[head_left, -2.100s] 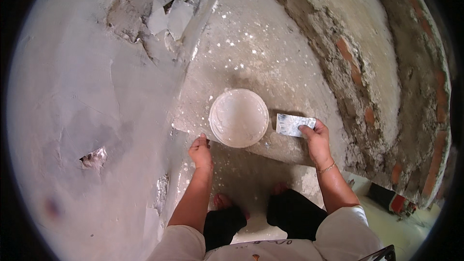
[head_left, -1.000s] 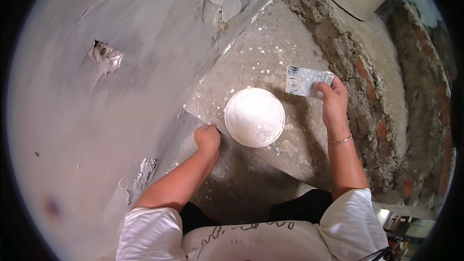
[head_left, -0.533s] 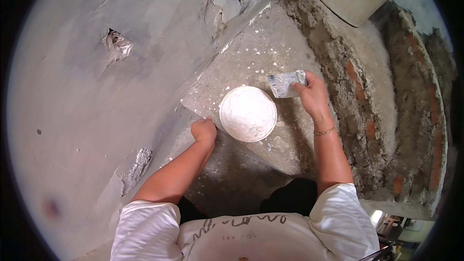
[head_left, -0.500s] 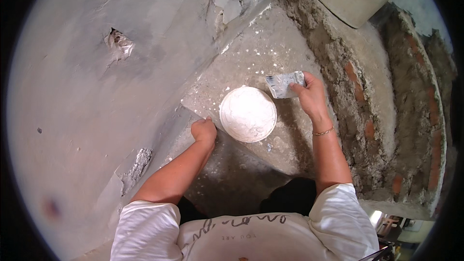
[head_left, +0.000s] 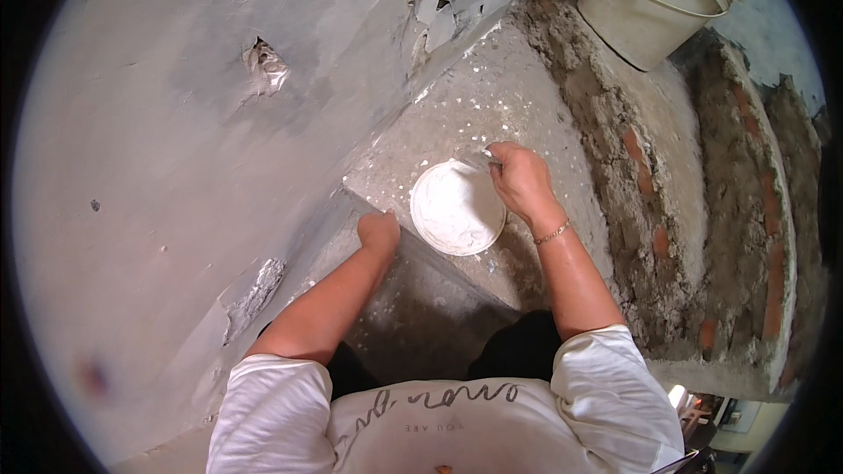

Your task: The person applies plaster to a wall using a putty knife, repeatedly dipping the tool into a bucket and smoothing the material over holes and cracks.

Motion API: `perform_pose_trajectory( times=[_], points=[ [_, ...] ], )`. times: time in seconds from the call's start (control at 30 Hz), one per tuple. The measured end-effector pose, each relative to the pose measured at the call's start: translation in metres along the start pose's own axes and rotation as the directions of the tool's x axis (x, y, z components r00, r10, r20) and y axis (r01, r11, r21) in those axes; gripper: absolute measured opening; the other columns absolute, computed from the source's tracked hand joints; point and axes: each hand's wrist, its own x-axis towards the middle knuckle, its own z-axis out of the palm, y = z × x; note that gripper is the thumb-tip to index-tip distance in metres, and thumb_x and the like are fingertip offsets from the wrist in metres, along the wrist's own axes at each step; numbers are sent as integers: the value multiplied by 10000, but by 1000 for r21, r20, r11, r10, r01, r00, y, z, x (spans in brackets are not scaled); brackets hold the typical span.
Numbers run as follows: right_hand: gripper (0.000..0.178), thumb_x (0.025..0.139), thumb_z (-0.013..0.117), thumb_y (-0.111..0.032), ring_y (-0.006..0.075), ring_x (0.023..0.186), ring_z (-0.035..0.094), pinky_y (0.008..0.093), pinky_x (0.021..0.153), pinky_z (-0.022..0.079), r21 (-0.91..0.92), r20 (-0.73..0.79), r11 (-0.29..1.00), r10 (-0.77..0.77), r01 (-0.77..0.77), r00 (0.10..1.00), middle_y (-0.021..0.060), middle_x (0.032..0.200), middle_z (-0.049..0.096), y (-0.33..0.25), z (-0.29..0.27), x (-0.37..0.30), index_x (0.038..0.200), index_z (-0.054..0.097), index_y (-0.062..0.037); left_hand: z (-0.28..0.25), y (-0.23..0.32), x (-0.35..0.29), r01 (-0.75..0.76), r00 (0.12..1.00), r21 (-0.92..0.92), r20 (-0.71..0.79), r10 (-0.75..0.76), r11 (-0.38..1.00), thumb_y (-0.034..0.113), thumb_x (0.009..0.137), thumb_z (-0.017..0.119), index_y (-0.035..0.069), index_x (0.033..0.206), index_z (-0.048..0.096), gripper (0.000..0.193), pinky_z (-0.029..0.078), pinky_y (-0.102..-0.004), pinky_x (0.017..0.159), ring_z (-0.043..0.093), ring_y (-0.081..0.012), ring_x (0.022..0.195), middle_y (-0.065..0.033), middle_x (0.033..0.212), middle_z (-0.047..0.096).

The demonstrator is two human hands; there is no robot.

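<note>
A round white tub (head_left: 450, 221) of white paste-like material stands on the concrete step, between my hands. My right hand (head_left: 520, 177) is at the tub's far right rim, fingers pinched on a flat grey metal scraper (head_left: 479, 159). The scraper is seen nearly edge-on, over the far rim, and mostly hidden by my fingers. My left hand (head_left: 379, 230) is closed beside the tub's left side, by the step's front edge; whatever it holds, if anything, is hidden.
A grey plastered wall (head_left: 176, 167) with a torn hole (head_left: 266, 68) rises on the left. Rough steps with exposed brick (head_left: 639, 162) climb on the right. A large cream bucket (head_left: 645, 9) stands at the far right. White specks dot the concrete (head_left: 474, 79).
My right hand has moved left to the tub's rim, and the scraper has turned from face-on to nearly edge-on. My left hand stays by the step's edge. The view has shifted slightly.
</note>
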Motion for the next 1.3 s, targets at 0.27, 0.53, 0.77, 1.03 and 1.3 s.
perform_pose_trajectory(
  times=[0.27,0.53,0.77,1.03,1.3],
  points=[
    [182,762,603,-99,403,880,611,461,772,487,-132,181,969,232,-210,956,216,899,638,-6,1,-4,932,638,-43,-31,44,-42,470,883,-530,285,-374,706,163,806,538,-72,916,604,267,406,-409,541,555,-256,654,-147,743,595],
    [257,782,603,-128,371,928,635,437,801,501,-298,300,934,286,-195,910,194,945,667,-14,19,-9,1025,675,-86,-16,0,-43,-67,971,-367,188,145,928,264,730,732,-102,1145,521,593,481,-418,779,584,-320,889,-235,1002,592],
    [248,792,588,-163,378,905,640,450,800,500,-191,206,928,357,-321,911,199,944,670,1,6,-10,996,682,-58,-54,51,-76,-542,831,73,196,521,837,410,567,861,-139,1366,252,1144,248,-495,1091,248,-456,1345,-326,1432,249],
    [245,780,581,-171,373,927,643,449,818,497,-295,220,895,403,-333,888,207,966,670,2,-2,-4,959,694,-47,-42,57,-77,-564,825,263,205,526,783,593,427,866,-134,1420,4,1503,-24,-646,1091,-16,-518,1401,-323,1498,130],
    [262,768,540,-152,362,935,647,435,833,495,-398,201,857,428,-326,881,190,976,677,0,18,5,951,705,-62,-37,55,-72,-591,804,223,245,542,775,562,455,870,-122,1421,-1,1470,-47,-652,1084,25,-512,1403,-308,1493,171]
  ],
)
